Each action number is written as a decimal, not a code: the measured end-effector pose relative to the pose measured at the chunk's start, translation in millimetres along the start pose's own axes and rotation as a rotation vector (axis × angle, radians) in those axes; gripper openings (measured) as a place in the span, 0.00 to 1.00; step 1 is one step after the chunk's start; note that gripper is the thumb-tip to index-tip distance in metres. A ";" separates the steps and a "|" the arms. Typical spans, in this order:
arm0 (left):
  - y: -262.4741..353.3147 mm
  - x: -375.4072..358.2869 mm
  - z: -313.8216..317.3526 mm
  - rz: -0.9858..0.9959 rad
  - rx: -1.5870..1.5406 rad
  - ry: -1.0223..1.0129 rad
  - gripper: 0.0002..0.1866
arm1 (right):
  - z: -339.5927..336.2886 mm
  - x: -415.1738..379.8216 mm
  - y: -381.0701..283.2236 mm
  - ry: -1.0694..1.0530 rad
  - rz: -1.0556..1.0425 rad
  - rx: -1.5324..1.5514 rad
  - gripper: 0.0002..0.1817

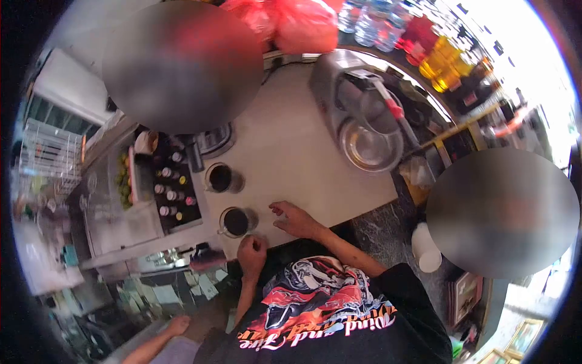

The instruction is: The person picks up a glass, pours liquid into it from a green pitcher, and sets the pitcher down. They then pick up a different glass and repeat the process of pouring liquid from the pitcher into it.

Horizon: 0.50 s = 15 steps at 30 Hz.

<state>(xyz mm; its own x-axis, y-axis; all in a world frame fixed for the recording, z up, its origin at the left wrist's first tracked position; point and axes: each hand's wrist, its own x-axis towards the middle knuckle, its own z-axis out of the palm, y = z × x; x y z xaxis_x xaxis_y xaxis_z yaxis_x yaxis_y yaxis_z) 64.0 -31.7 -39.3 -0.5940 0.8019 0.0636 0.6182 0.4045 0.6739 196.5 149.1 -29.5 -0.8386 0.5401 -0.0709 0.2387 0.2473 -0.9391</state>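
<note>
Two glass mugs of dark drink stand on the pale counter [285,151]: one near the front edge [235,222], the other just behind it [219,178]. My left hand [251,250] is curled into a fist at the counter's edge, right beside the nearer mug, and nothing shows in it. Flat on the counter to the right of that mug lies my right hand [294,218], fingers spread and holding nothing. My black printed shirt fills the bottom of the view.
A metal cup-sealing machine [364,115] sits at the counter's far right. Left of the mugs is a tray of small capped bottles [173,195] and some limes [124,179]. Red plastic bags [291,21] and drink bottles [370,21] line the back. A white cup [427,252] stands at the right.
</note>
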 end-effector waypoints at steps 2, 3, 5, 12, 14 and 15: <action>10.0 11.6 8.2 0.089 -0.012 -0.091 0.12 | -6.3 -11.1 7.7 0.052 0.024 -0.002 0.28; 16.8 16.9 13.2 0.149 -0.019 -0.156 0.12 | -9.6 -18.7 11.2 0.067 0.034 -0.005 0.26; 34.8 30.4 26.6 0.239 -0.066 -0.215 0.12 | -17.7 -36.9 11.9 0.150 0.065 -0.003 0.24; 124.2 70.8 70.3 0.647 -0.086 -0.569 0.10 | -41.6 -116.2 28.6 0.573 0.130 -0.078 0.14; 147.6 68.2 85.2 0.736 -0.106 -0.609 0.10 | -52.0 -152.4 23.1 0.626 0.238 -0.025 0.15; 158.3 63.8 91.7 0.795 -0.122 -0.623 0.09 | -55.9 -172.2 20.2 0.642 0.328 0.033 0.17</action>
<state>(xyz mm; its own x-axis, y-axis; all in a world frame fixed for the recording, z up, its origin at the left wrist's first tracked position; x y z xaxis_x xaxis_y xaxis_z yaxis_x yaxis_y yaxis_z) 171.2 123.8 3.9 0.3615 0.9194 0.1549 0.6399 -0.3655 0.6760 373.1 106.0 -17.5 -0.2711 0.9509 -0.1490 0.4051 -0.0277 -0.9139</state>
